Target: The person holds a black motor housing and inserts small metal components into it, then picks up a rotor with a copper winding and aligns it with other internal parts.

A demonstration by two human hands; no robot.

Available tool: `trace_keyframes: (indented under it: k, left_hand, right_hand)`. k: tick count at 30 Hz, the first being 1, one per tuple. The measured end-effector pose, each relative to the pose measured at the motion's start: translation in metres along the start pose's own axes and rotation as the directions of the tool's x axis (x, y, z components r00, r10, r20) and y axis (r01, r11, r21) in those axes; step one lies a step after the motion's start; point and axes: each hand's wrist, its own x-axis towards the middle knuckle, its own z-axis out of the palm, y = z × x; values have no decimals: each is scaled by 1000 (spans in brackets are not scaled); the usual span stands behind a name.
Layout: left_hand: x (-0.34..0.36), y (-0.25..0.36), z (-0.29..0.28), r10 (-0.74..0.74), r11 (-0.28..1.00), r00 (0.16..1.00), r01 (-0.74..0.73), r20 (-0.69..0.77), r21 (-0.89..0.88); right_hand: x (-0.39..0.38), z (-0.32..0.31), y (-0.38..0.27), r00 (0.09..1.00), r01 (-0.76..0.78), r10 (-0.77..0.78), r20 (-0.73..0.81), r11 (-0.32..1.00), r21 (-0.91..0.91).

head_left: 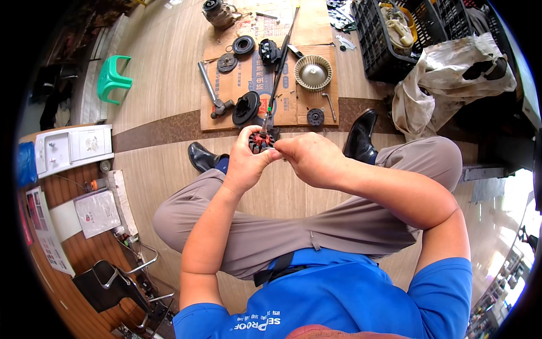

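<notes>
Between my legs, above the floor, I hold a small round motor core with red windings and dark segments; a thin metal shaft stands up from it. My left hand wraps round its left and near sides, fingers closed. My right hand is closed too, with thumb and fingertips pinched at the core's right edge. Whatever small piece those fingertips may hold is hidden. Just beyond my hands lies a black round motor housing, tilted on the cardboard.
On the cardboard lie a silver fan wheel, a long-handled wrench, a black ring, a round disc and a small dark disc. Black crates stand far right, a green stool at left.
</notes>
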Motion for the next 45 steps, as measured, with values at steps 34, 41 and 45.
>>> trace_keyframes:
  k: [34,41,45]
  left_hand:
    - [3,8,5,73,994,997,-74,-12,-80]
    - [1,12,7,-23,1000,1000,23,-20,-2]
    - [-1,16,6,-23,996,997,29,-73,85]
  right_hand:
    - [3,-27,6,996,40,-38,82,999,-34]
    - [3,-35,-2,995,-45,43,95,999,16]
    - [3,-33,1,996,-33,28,83,998,51]
